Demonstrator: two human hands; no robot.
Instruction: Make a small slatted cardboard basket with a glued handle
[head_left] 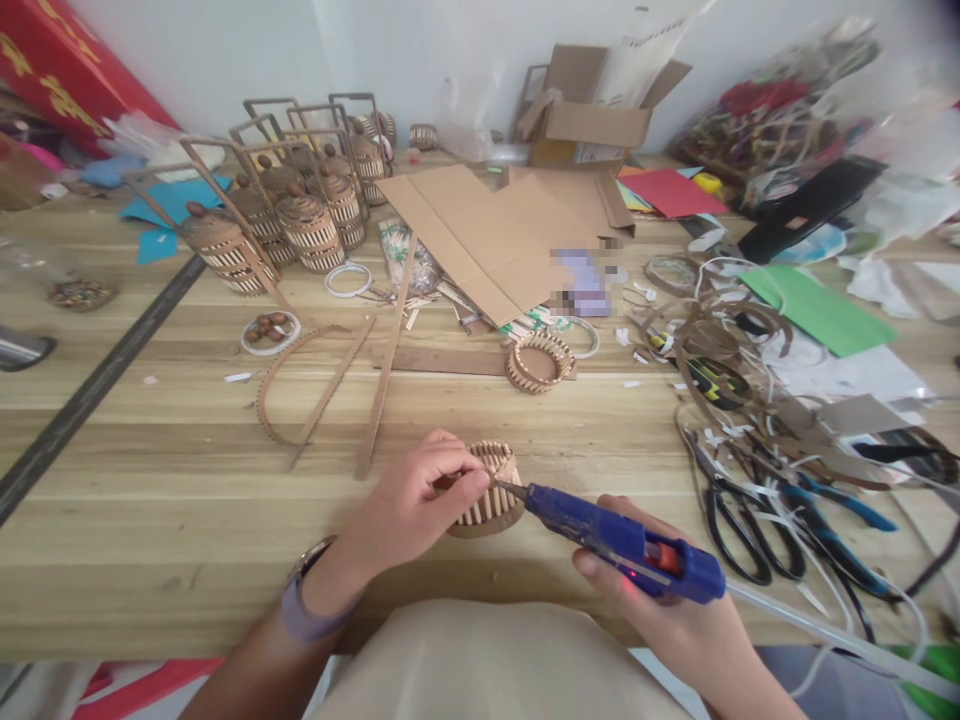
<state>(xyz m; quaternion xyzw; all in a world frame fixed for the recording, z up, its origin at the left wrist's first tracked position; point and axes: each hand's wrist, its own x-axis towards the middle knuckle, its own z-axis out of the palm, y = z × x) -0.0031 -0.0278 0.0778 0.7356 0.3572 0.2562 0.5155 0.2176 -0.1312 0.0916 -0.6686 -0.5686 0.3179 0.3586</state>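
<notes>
The left hand (405,505) is closing its thumb and fingers in a pinch on the far-left rim of a small round basket of pale upright slats and brown bands (491,512), which is sitting at the near centre of the light wood-grain tabletop (187,560). The right hand (675,625) is wrapping around a dark blue plastic glue gun (600,530), whose thin metal nozzle (511,488) is pointing left, across the basket rim. A small red light is showing on the gun, probably indicating that it is powered. Caution: the nozzle is ending right beside the left thumb, so a slight slip of either hand could be causing a burn; whether metal and skin are touching cannot be told. Excess trigger pressure could be flooding the gaps between slats, while a loosening pinch could be letting the rim shift and the glue land off position. On the right, a long translucent rod (817,627) is trailing from the gun's rear, near black-handled scissors (759,577) and blue-handled pliers (817,530); catching on these could be dragging the nozzle off line.
</notes>
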